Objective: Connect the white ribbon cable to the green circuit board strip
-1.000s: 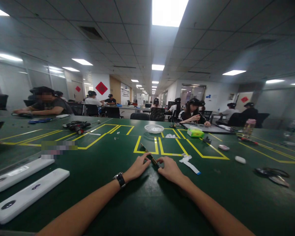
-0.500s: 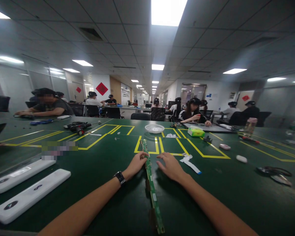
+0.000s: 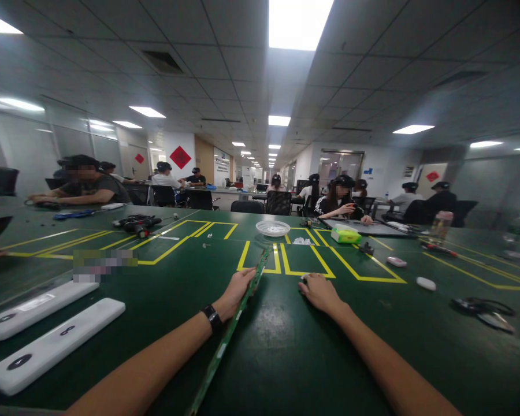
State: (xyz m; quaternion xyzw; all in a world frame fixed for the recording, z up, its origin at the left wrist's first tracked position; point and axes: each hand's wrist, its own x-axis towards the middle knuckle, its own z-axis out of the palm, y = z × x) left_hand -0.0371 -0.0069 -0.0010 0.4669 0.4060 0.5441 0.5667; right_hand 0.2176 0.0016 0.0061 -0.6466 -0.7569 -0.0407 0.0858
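My left hand [image 3: 236, 289], a dark watch on its wrist, is closed around the long, narrow green circuit board [image 3: 231, 330]. Tilted and turned, the board runs from just short of the white dish down to the bottom edge of the view. Right of it, my right hand [image 3: 320, 293] is low over the table with its fingers curled together. A small pale bit shows at the fingertips, where the white ribbon cable lay before; most of the cable is hidden by the hand.
Yellow tape outlines mark the green table [image 3: 277, 364]. A white dish [image 3: 273, 229] and a green tissue pack [image 3: 345, 234] stand ahead. Two white bars [image 3: 69, 341] lie at left, a white oval case [image 3: 426, 283] at right. Co-workers sit across the table.
My left hand has lifted and turned the circuit board, its near end swinging left. My right hand has moved right onto the ribbon cable, which is now mostly out of sight.
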